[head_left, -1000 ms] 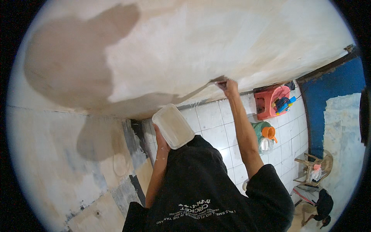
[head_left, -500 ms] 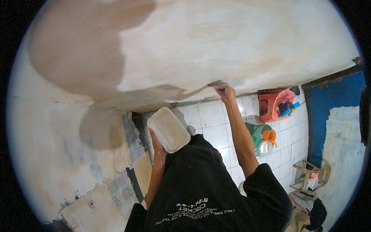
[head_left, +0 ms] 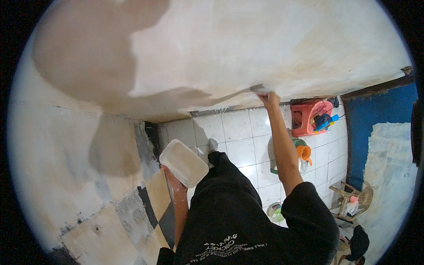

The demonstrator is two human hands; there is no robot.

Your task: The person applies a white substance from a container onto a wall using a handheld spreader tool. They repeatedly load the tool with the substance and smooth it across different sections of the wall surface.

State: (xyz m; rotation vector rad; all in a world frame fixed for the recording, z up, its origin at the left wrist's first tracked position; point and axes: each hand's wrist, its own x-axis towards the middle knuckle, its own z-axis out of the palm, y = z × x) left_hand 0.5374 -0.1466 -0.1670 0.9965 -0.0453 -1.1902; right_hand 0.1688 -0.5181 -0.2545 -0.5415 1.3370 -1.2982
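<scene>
My left hand (head_left: 176, 179) grips a white rectangular plastic tub (head_left: 183, 162) with pale material inside, held beside my dark-clothed body. Above and to the right, my right hand (head_left: 269, 99) is closed on a flat tool (head_left: 258, 88), either a brush or a blade, held at the patchy off-white wall (head_left: 265, 48) near its bottom edge. A large shadow falls across that wall.
White tiled floor (head_left: 238, 132) holds a red plastic stool (head_left: 302, 119) with blue items, an orange dipper (head_left: 304, 152) on a green container and a round tub (head_left: 275, 213). At right stand a chair (head_left: 362, 198), a blue-painted wall (head_left: 366, 104) and another person (head_left: 357, 243).
My left hand and the tub have shifted left and down. My right hand with the tool went slightly down, then up and rightward along the wall.
</scene>
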